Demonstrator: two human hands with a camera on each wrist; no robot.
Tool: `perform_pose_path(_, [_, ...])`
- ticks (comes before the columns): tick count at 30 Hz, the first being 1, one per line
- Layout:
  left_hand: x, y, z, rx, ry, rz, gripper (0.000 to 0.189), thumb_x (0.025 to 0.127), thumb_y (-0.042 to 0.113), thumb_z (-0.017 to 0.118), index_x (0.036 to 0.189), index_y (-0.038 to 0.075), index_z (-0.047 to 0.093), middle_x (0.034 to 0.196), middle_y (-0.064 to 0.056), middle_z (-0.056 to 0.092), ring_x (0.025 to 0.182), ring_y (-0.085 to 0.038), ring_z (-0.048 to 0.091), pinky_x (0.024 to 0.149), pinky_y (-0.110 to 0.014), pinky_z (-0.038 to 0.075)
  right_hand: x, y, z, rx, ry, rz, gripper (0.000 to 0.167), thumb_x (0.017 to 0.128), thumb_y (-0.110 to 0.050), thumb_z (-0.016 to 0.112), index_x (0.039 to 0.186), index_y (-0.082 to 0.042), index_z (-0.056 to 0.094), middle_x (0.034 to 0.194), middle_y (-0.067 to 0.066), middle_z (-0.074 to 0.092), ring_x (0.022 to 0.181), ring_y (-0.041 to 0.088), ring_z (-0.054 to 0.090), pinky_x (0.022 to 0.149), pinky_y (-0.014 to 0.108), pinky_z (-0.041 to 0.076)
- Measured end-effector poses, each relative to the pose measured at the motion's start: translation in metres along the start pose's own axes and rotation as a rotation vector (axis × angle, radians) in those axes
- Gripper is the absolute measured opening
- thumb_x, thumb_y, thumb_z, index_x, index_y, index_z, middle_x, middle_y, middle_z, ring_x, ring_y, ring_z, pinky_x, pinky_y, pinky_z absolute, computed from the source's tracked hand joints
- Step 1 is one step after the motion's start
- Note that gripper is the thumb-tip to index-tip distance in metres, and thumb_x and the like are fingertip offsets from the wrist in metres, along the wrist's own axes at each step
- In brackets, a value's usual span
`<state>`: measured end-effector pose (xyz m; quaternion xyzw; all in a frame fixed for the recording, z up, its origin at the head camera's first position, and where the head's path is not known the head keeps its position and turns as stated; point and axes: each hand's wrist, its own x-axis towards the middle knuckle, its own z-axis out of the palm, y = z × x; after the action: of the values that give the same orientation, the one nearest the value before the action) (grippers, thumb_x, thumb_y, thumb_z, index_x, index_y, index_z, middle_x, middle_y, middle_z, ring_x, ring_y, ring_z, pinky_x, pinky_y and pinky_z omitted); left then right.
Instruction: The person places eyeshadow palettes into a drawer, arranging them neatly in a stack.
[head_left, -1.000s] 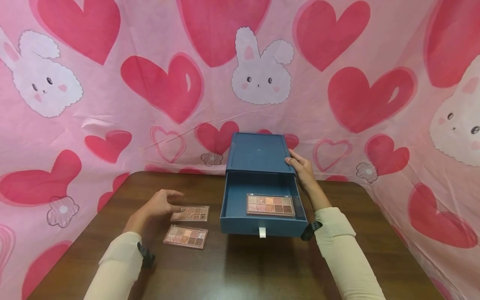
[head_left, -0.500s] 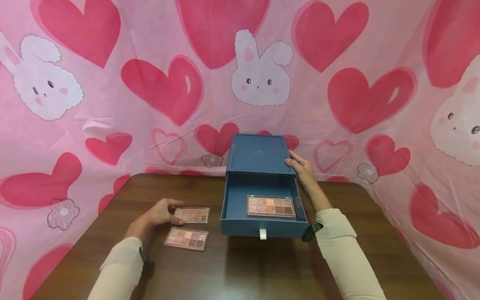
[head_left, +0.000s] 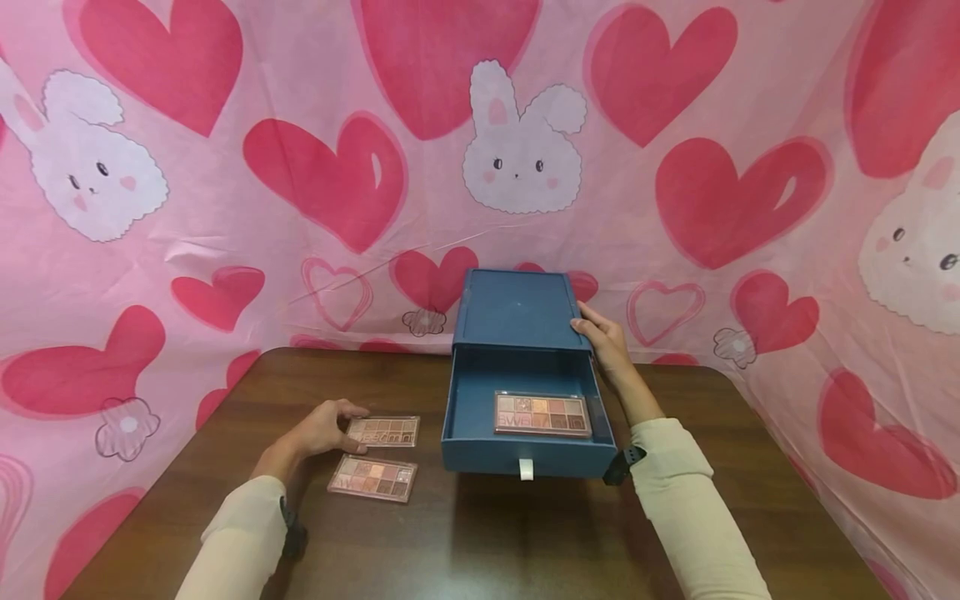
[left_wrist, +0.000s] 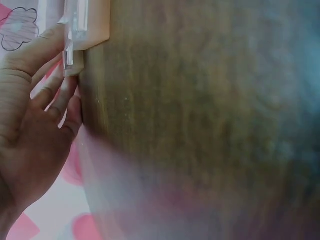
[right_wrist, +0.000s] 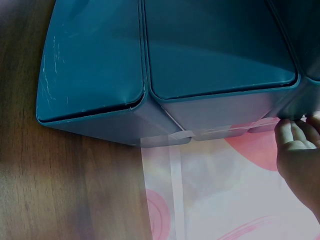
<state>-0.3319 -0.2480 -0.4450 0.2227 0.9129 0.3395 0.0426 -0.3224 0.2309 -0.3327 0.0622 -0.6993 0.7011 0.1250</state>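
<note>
My left hand (head_left: pixel 321 427) pinches the left end of a clear-lidded eyeshadow palette (head_left: pixel 390 430), thumb on its near edge and fingers at its far edge. Just in front of it on the table lies a second eyeshadow palette (head_left: pixel 372 478). Both palettes show only in part in the left wrist view, beside the thumb (left_wrist: pixel 42 50). A blue drawer box (head_left: pixel 517 308) stands right of centre with its drawer (head_left: pixel 480 454) pulled out. Inside the drawer lies a third palette (head_left: pixel 542 413). My right hand (head_left: pixel 606 337) grips the box's right side, thumb over the top edge.
The brown wooden table (head_left: pixel 375 550) has rounded far corners. A pink cloth (head_left: pixel 435 192) with hearts and rabbits hangs behind and at both sides. A white pull tab (head_left: pixel 526 469) sticks out of the drawer front. Dark straps circle both wrists.
My left hand has lowered slightly, and its thumb and fingers have closed around the far palette's left end. My right hand and the drawer box stay in place.
</note>
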Motion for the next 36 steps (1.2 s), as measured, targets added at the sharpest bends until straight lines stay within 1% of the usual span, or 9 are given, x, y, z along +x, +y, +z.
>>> perform_pose_path(5, [0.0007,0.001,-0.0005,-0.028,-0.004,-0.023,0.059,0.065,0.013,0.094,0.118,-0.004,0.072,0.11,-0.016,0.071,0.1,-0.024,0.061,0.092,-0.04,0.05,-0.0006,-0.0005,0.0002,0.015,-0.005,0.003,0.062,0.097,-0.014,0.053,0.155,-0.001,0.038,0.16,0.022,0.038,0.088,-0.01,0.063,0.081,0.009,0.054])
perform_pose_path(13, [-0.0003,0.0028,-0.002,-0.041,-0.004,-0.062,0.057,0.063,0.015,0.094,0.114,-0.002,0.073,0.101,-0.013,0.07,0.09,-0.021,0.057,0.08,-0.032,0.047,-0.0009,-0.0013,0.0003,0.017,-0.011,-0.009,0.062,0.096,-0.014,0.053,0.155,0.0,0.036,0.159,0.024,0.038,0.088,-0.01,0.064,0.081,0.009,0.054])
perform_pose_path(19, [-0.0011,0.0005,-0.0022,-0.089,-0.001,-0.076,0.057,0.064,0.014,0.094,0.114,-0.003,0.072,0.092,-0.011,0.068,0.083,-0.018,0.054,0.072,-0.027,0.045,-0.002,-0.0025,0.0004,0.012,-0.009,-0.007,0.061,0.097,-0.015,0.053,0.154,-0.001,0.038,0.16,0.023,0.038,0.089,-0.01,0.063,0.082,0.008,0.054])
perform_pose_path(21, [-0.0014,0.0004,-0.0025,-0.1,0.002,-0.086,0.057,0.064,0.014,0.094,0.114,-0.003,0.072,0.093,-0.01,0.069,0.083,-0.018,0.054,0.072,-0.027,0.045,-0.0021,-0.0027,0.0001,0.008,-0.012,-0.006,0.06,0.097,-0.014,0.052,0.154,-0.001,0.038,0.16,0.022,0.038,0.09,-0.011,0.063,0.082,0.008,0.053])
perform_pose_path(28, [-0.0027,-0.0019,-0.0037,-0.068,0.054,-0.131,0.058,0.063,0.02,0.096,0.113,0.0,0.074,0.095,-0.011,0.07,0.086,-0.019,0.054,0.073,-0.027,0.044,-0.0023,-0.0027,0.0006,-0.009,-0.011,-0.004,0.06,0.097,-0.015,0.052,0.154,-0.002,0.039,0.161,0.021,0.038,0.091,-0.011,0.062,0.083,0.007,0.052])
perform_pose_path(36, [-0.002,0.0045,-0.0076,-0.095,0.049,-0.156,0.058,0.065,0.021,0.095,0.114,0.0,0.073,0.096,-0.012,0.069,0.087,-0.021,0.053,0.076,-0.031,0.044,-0.0001,-0.0004,-0.0005,-0.003,-0.009,-0.016,0.062,0.096,-0.015,0.054,0.155,-0.001,0.037,0.162,0.02,0.035,0.091,-0.011,0.062,0.082,0.008,0.053])
